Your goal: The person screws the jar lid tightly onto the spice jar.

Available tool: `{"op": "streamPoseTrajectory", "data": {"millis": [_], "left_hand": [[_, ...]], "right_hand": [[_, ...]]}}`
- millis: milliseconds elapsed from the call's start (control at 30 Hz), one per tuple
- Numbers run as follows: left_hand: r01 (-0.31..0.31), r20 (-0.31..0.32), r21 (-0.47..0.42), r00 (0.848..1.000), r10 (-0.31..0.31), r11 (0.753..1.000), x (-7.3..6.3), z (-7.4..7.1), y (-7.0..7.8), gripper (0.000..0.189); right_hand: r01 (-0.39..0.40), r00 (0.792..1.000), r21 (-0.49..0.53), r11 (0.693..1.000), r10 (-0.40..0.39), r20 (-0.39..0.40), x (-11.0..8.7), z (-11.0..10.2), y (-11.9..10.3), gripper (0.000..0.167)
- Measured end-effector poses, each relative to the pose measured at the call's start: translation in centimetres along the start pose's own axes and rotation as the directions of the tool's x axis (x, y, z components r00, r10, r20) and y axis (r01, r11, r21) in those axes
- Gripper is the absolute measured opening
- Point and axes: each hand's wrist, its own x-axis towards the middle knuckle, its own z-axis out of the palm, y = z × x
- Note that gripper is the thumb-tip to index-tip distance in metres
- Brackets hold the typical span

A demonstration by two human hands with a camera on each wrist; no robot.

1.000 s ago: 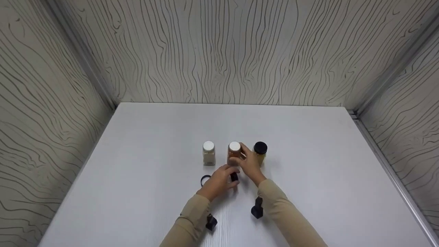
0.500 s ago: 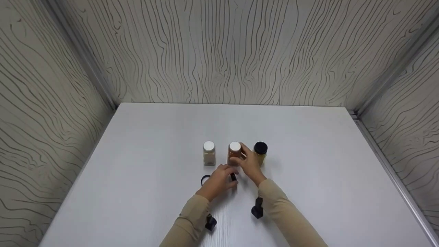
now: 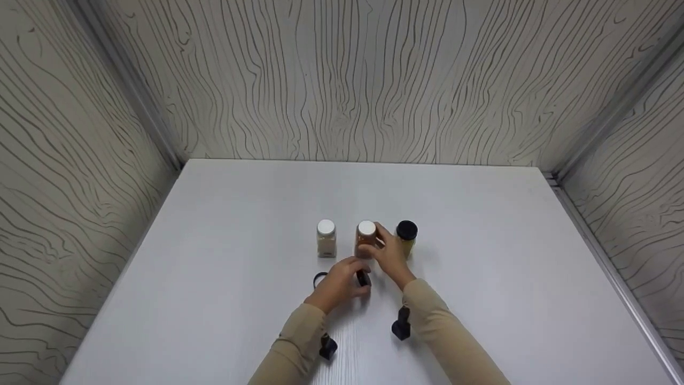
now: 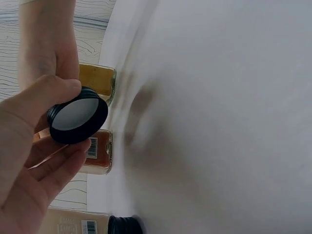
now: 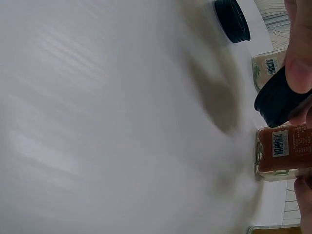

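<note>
Between thumb and fingers, my left hand [image 3: 337,283] pinches a black screw cap [image 3: 363,278]. In the left wrist view the cap [image 4: 75,114] is tilted, its white-lined inside facing the camera. My right hand [image 3: 391,256] grips the middle spice jar [image 3: 364,243], upright on the table, with reddish-brown contents and a white top. The left hand is just in front of this jar. To its left stands a jar of beige powder [image 3: 326,246], also white on top. A yellow jar [image 3: 407,238] with a black cap stands right beside the right hand, partly hidden by it.
A second black cap [image 5: 231,20] lies on the white table [image 3: 240,224] in front of the beige jar, partly behind the left hand in the head view. Wood-patterned panels [image 3: 342,80] rise at the back and both sides. Black wrist devices [image 3: 401,327] hang under the sleeves.
The black cap has turned a little in my left hand, whose thumb has shifted slightly. My right hand and the jars have stayed in place.
</note>
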Motion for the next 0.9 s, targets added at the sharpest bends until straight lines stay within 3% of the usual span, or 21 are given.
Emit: {"op": "streamPoseTrajectory", "data": {"millis": [333,567,900], "left_hand": [[0.041,0.029,-0.016,0.999,-0.041,0.999,0.09,-0.03,0.03,0.030],[-0.018,-0.019,0.014,1.000,0.018,1.000,-0.02,0.08,-0.09,0.026],[0.031,0.022,-0.023,0.999,-0.031,0.999,-0.07,-0.13,-0.10,0.031]], "right_hand": [[-0.018,1.000,-0.016,1.000,0.018,-0.002,0.06,0.11,0.15,0.064],[0.011,1.000,-0.018,1.000,-0.011,-0.006,0.10,0.15,0.20,0.068],[-0.010,1.000,-0.003,1.000,0.010,-0.002,0.12,0.12,0.02,0.066]]}}
